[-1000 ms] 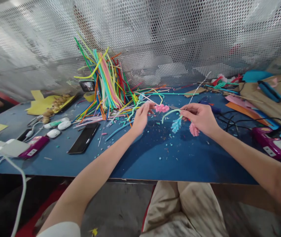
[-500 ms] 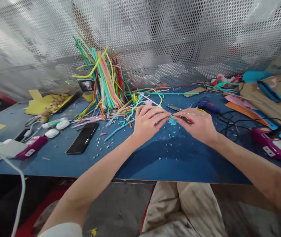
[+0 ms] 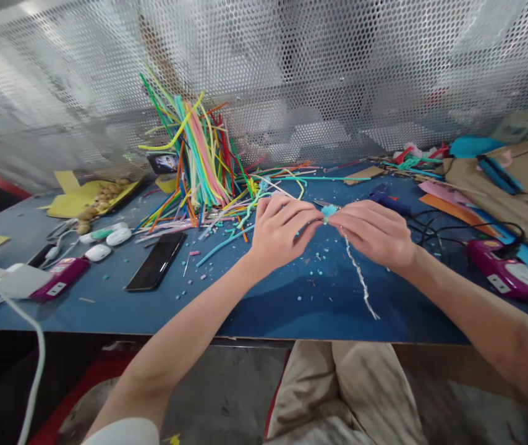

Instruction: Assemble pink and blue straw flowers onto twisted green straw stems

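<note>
Over the blue table, my left hand and my right hand meet with their fingertips pinched. Between them is a small light-blue fuzzy piece, its fluffy side up; it looks made of pipe cleaner. A twisted silvery wire hangs from beneath my right fingers, its end toward the table's front edge. Just behind the fingertips lies a metal blade, the rest of it hidden by my right hand. Light-blue clippings are scattered below the hands.
A bundle of coloured pipe cleaners stands back left, loose ones around it. Nearer are a black phone, white cases and a purple power strip. At right are another purple power strip, black cables and brown paper.
The light-blue piece has turned upward between my fingertips. The silvery wire, which lay across my right hand, now hangs down. The orange-and-black item by my right fingers no longer shows.
</note>
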Tool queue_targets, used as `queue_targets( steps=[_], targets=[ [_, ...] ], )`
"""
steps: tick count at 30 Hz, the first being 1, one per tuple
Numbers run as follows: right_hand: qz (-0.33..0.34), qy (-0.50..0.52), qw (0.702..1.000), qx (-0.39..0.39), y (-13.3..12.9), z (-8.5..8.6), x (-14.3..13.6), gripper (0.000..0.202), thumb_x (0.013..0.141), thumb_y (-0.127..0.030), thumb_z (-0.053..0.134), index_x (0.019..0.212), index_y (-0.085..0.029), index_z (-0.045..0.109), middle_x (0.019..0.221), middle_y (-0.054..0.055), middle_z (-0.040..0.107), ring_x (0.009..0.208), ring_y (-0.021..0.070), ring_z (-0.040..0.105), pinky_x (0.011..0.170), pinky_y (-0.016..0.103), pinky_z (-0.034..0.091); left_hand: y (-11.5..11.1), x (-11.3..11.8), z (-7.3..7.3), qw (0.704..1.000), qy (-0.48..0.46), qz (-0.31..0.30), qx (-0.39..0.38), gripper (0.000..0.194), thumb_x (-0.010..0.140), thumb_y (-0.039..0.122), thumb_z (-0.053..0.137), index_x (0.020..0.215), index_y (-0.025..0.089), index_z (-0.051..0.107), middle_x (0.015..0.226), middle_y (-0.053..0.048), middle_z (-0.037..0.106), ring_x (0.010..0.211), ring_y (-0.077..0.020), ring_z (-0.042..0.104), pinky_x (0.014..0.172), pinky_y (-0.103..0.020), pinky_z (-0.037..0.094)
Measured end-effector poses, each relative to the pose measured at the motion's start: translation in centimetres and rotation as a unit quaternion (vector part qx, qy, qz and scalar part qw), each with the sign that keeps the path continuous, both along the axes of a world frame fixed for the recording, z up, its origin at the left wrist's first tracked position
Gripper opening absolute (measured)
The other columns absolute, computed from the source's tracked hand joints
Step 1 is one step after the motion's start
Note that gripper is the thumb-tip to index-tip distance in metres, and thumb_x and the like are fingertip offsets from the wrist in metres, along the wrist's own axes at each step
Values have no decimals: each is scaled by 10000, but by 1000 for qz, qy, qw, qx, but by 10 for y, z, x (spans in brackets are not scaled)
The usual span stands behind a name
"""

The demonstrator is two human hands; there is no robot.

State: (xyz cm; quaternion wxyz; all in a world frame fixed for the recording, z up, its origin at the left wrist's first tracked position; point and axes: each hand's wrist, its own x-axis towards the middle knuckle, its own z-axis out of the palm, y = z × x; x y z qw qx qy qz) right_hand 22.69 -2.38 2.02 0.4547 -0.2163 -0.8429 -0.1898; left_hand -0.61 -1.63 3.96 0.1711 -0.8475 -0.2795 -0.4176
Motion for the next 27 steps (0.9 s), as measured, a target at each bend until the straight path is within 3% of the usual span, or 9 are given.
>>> queue_targets(
  steps=[6,11,16,21,24,27],
  targets=[
    [23,63,997,30,-4,12,-7,327,869,-90,694,1144,-267,695,968,36,771,878,202,717,800,362,621,-11,3,21,999,12,-10,-41,144,963,289,586,1002,249,719,1057,-25,745,1046,-230,547,980,-454,335],
    [-4,148,988,-52,-11,14,-18,191,876,-124,694,1020,-248,713,922,20,773,819,177,718,770,326,593,-5,1,33,991,43,-46,-119,171,1001,297,536,1006,237,697,1085,-6,736,1053,-195,554,955,-423,331],
    [-48,153,966,-203,-8,7,-22,86,942,-230,630,944,-222,715,936,34,775,842,184,723,804,332,575,11,-5,11,994,97,-3,-55,163,980,287,576,1093,270,693,1059,-4,755,1068,-210,579,989,-441,295],
    [-48,168,948,-267,-4,4,-22,101,935,-268,635,910,-220,721,877,28,768,764,181,709,729,331,563,21,-8,-13,997,80,2,12,198,927,325,672,1122,321,708,933,16,771,943,-188,625,1025,-437,298],
    [-34,149,950,-274,-3,3,-20,104,937,-254,622,907,-221,716,904,34,765,799,189,707,748,346,563,22,-6,-16,999,31,-6,-40,153,901,377,704,1035,316,747,866,15,763,880,-174,634,1014,-426,335],
    [-17,117,957,-265,-3,2,-19,116,953,-250,597,924,-225,706,928,41,756,839,191,701,781,358,563,18,-4,-10,981,-37,-33,-188,199,911,438,673,883,268,774,819,-3,758,807,-160,640,908,-377,426]
  ],
)
